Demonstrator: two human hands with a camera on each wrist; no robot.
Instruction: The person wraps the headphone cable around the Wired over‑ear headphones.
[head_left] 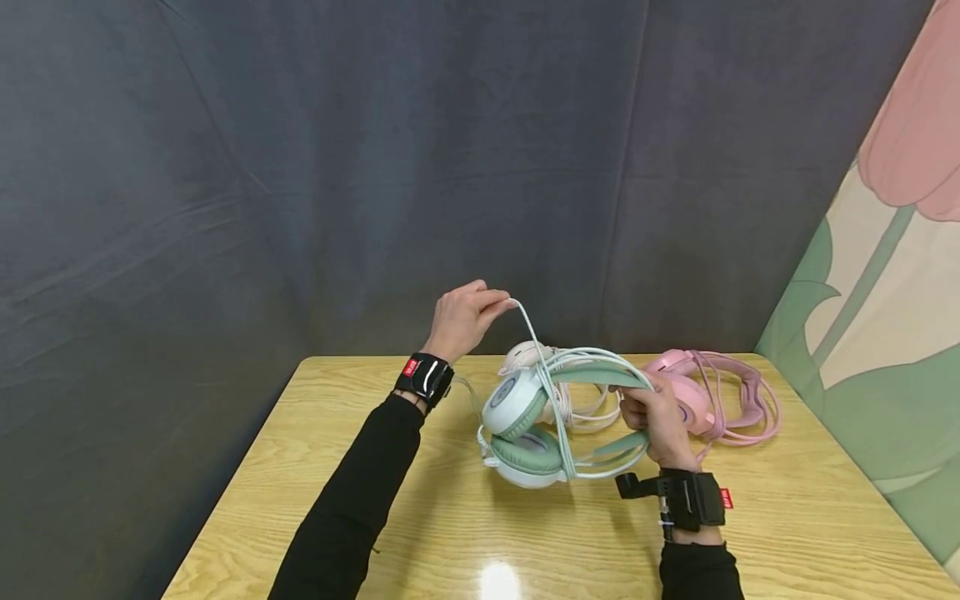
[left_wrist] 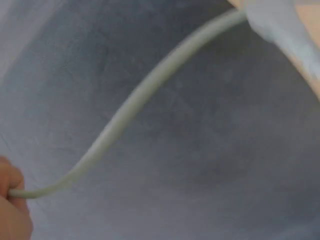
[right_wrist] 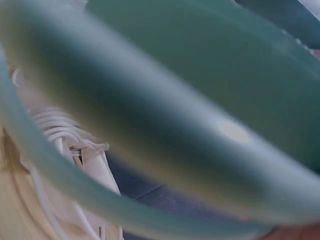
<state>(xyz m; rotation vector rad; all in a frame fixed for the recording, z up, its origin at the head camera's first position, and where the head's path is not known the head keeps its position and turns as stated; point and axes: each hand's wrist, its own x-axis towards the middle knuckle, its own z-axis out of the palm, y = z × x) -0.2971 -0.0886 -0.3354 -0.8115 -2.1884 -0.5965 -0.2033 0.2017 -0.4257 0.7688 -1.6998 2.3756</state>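
- The step in hand looks like winding the cable (head_left: 542, 358) round the green headset (head_left: 540, 421); several turns already cross the band (head_left: 600, 375) and the cups.
- The green headset sits mid-table, a little right of centre, lifted just off the table (head_left: 420, 533) or resting lightly on it; I cannot tell which.
- The right hand (head_left: 656, 421) grips the band at its right side, fingers curled round it. In the right wrist view the band (right_wrist: 190, 125) fills the frame, blurred.
- The left hand (head_left: 465, 317) is raised to the far left of the headset, pinching the cable between fingertips and thumb; the cable runs taut down to the cups. The left wrist view shows the cable (left_wrist: 130, 107) leaving the fingers (left_wrist: 12, 210).
- A white headset (head_left: 558, 392) lies just behind the green one, touching or nearly so; a pink headset (head_left: 712, 392) lies to the far right, near the right hand.
- The next move, as I judge it, calls for keeping the cable taut while carrying it round the band, with the right hand holding the headset firm so the earlier turns do not slip.
- One risk: the cable may snag the white headset's own coils.
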